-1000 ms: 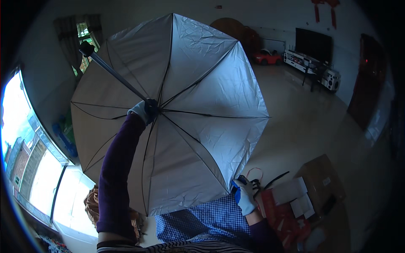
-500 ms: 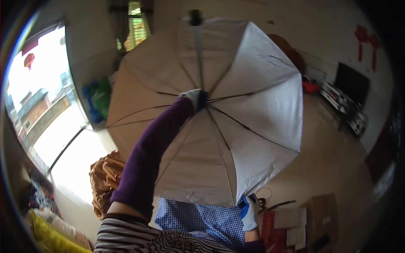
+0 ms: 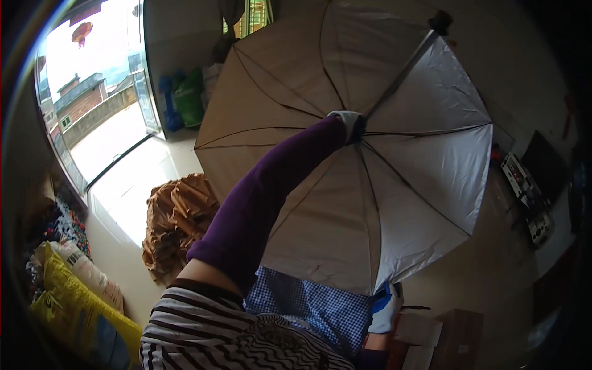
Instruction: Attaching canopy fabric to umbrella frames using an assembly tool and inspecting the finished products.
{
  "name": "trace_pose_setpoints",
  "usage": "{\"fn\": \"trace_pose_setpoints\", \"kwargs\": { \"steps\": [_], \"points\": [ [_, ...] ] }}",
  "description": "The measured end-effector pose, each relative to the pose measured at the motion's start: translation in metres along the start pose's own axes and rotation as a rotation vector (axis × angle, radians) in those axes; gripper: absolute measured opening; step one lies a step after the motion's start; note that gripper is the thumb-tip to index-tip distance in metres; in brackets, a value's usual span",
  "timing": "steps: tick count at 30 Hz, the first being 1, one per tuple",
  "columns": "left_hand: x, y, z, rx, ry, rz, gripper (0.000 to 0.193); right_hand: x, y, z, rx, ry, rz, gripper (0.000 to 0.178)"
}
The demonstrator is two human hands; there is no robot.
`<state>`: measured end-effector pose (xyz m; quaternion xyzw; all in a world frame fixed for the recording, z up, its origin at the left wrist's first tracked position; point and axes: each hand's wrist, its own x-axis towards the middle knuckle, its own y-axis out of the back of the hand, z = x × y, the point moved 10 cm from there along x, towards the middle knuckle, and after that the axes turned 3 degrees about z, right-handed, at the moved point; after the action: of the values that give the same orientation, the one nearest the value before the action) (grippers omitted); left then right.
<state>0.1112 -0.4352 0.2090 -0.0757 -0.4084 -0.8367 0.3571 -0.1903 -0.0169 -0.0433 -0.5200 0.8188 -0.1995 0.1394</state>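
Observation:
An opened umbrella point(image 3: 308, 228) with a silvery-grey inner side and dark thin ribs spreads before me, its inside facing me. Its shaft point(image 3: 401, 77) slants toward the upper right and ends in a black handle point(image 3: 440, 23). My left hand point(image 3: 350, 125), in a white and blue glove, is closed round the shaft where the ribs meet. A purple sleeve covers that forearm. Down at the near rim of the canopy, my right hand point(image 3: 385, 311) wears a matching glove and pinches the edge at a rib end. Its fingertips are partly hidden.
Crumpled brown material point(image 3: 179, 222) lies on the floor to the left. Yellow sacks point(image 3: 80, 302) sit at the lower left, by an open doorway point(image 3: 92, 98). Cardboard boxes point(image 3: 459, 336) stand beside my right hand. A blue checked cloth point(image 3: 302, 308) covers my lap.
The umbrella's handle has swung from the top middle to the upper right. My view has shifted, bringing more of the doorway and brown material in. Both hands keep their hold.

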Motion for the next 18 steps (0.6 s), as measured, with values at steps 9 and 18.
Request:
{"fn": "trace_pose_setpoints", "kwargs": {
  "steps": [9, 18],
  "points": [
    [-0.052, -0.079, 0.113, 0.816, 0.088, -0.146, 0.014, 0.012, 0.102, 0.065, 0.206, -0.052, 0.068, 0.028],
    [-0.109, -0.163, -0.034, -0.757, 0.759, -0.010, 0.007, -0.021, 0.131, 0.039, 0.006, -0.113, 0.243, 0.025]
  ]
}}
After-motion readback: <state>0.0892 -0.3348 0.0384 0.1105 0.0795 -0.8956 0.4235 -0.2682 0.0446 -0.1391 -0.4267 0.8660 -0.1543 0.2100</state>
